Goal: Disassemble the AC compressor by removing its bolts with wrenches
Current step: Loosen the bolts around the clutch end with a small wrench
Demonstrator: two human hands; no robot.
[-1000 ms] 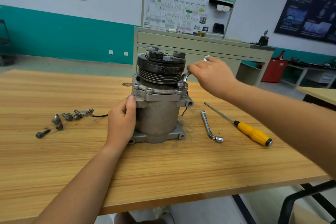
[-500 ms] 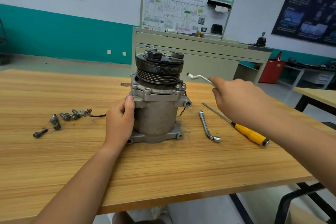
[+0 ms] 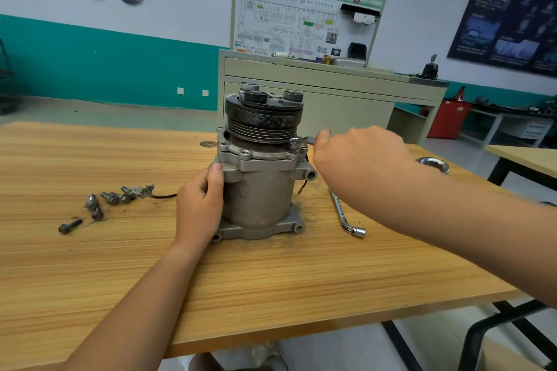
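Observation:
The grey AC compressor (image 3: pixel 259 190) stands upright on the wooden table (image 3: pixel 271 295), its black grooved pulley on top. My left hand (image 3: pixel 200 205) grips the left side of its body, thumb on the flange. My right hand (image 3: pixel 358 156) holds a slim silver wrench (image 3: pixel 306 140) whose ring end sits on a bolt (image 3: pixel 294 141) at the flange's right front. The other ring end of the wrench (image 3: pixel 434 164) shows past my wrist.
Several removed bolts (image 3: pixel 108 199) and a wired connector (image 3: pixel 144 191) lie left of the compressor. An L-shaped socket wrench (image 3: pixel 343 214) lies to its right, partly under my right arm. A cabinet with a display board (image 3: pixel 304 18) stands behind the table.
My right hand lifted the wrench off the flange and swung it out to the right, then brought it back; its ring end is on the right front bolt again. My left hand stayed put.

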